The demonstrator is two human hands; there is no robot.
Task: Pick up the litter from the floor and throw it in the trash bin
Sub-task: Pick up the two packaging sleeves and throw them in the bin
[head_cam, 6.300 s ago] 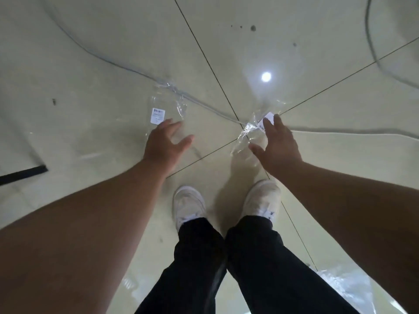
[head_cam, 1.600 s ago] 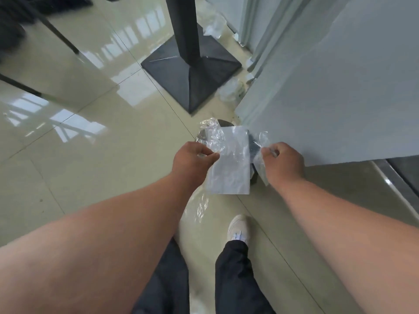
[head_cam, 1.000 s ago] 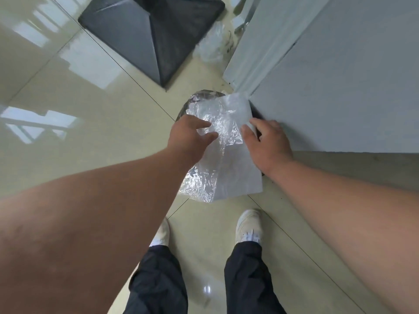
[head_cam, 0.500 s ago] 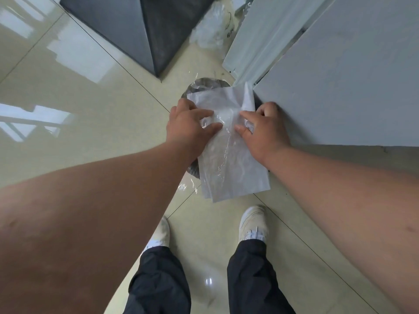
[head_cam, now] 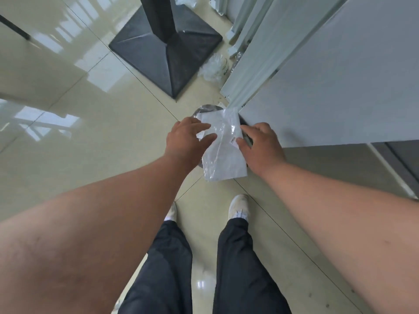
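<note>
Two hands — left hand [head_cam: 189, 138], right hand [head_cam: 263, 147] — are laid, fingers nearly straight, on the plastic bag [head_cam: 223, 150] spread over the trash bin [head_cam: 205, 109] (mostly hidden); released unpushed, it could slide off — light, flat.

Floor [head_cam: 68, 137]: glossy cream tiles, thin dark grout lines running diagonally. Bright window reflections at 9 and 10 o'clock of the frame, smaller glare spot at 6 o'clock.

Black pedestal base [head_cam: 165, 53] at 12 o'clock: square, pyramid-shaped, matte, carrying a dark upright column [head_cam: 158, 14] cut off by the top edge.

Pale grey panel [head_cam: 340, 82] fills 1 to 3 o'clock, a large flat surface with a ribbed light-grey edge profile [head_cam: 251, 64] running along its left side down to the floor.

Dark strip [head_cam: 13, 28] on the tiles at 10 o'clock.

Lighting: even, daylight-like, soft shadows under the grey panel
</note>
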